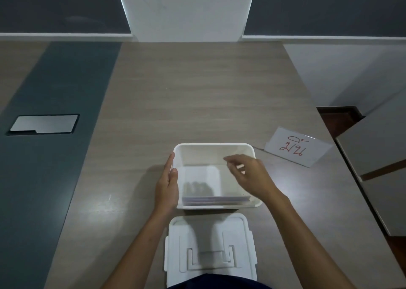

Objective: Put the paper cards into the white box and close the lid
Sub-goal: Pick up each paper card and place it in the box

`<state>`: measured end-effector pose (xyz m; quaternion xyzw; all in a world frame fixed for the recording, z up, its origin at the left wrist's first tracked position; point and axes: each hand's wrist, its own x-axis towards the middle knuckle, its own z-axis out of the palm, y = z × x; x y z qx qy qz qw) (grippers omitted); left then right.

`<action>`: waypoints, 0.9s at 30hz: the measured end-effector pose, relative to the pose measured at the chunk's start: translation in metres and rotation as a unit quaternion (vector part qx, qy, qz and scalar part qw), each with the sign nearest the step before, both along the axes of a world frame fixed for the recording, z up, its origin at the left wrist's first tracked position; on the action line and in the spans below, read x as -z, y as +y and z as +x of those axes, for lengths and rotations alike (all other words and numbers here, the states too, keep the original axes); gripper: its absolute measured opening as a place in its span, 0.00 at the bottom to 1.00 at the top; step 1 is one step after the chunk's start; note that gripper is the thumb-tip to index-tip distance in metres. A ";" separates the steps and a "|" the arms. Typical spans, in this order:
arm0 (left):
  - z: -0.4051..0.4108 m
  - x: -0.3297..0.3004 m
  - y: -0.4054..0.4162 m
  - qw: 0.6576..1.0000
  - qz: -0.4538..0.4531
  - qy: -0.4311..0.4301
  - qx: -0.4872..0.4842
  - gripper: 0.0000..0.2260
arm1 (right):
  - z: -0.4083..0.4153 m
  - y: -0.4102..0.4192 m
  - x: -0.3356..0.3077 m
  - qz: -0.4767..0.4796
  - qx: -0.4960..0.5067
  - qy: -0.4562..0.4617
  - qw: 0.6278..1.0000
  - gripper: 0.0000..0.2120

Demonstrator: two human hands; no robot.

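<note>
The white box (214, 146) stands open on the wooden table in front of me. A stack of paper cards (216, 199) lies flat on its floor, against the near wall. My left hand (167, 185) rests flat against the box's left wall, steadying it. Above the right side of the box hovers my right hand (250, 174), fingers loosely apart and holding nothing. The white lid (209, 249) lies flat on the table just in front of the box, close to my body, with its handle recess facing up.
A folded white sign (295, 147) with red writing stands to the right of the box. A metal cable hatch (44, 123) sits in the dark strip at the left. The table's right edge runs near a grey cabinet (377, 148).
</note>
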<state>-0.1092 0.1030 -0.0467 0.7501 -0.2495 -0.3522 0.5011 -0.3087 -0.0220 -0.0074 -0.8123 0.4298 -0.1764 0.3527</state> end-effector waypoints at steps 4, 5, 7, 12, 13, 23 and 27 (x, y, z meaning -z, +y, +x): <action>-0.001 -0.004 -0.001 1.000 -0.002 -0.007 0.002 0.20 | -0.006 -0.034 0.000 -0.098 0.114 -0.022 0.988 0.13; -0.001 -0.004 -0.001 1.000 -0.004 -0.007 0.001 0.20 | -0.011 -0.045 0.001 -0.111 0.146 -0.015 0.983 0.14; 0.000 -0.001 -0.002 1.000 -0.004 -0.006 0.000 0.20 | -0.023 -0.068 0.003 -0.128 0.210 -0.001 0.969 0.17; 0.000 0.000 -0.003 1.000 0.001 -0.005 0.007 0.20 | -0.065 -0.117 0.020 -0.106 0.305 0.121 0.939 0.30; -0.001 -0.001 -0.004 1.000 0.000 -0.007 0.008 0.20 | -0.072 -0.124 0.023 -0.097 0.304 0.161 0.934 0.31; 0.001 0.005 -0.005 1.000 -0.005 0.006 0.011 0.21 | -0.099 -0.126 0.035 -0.153 0.286 0.231 0.917 0.16; 0.001 0.005 -0.006 1.000 -0.005 0.000 0.013 0.21 | -0.091 -0.104 0.033 -0.169 0.260 0.146 0.939 0.14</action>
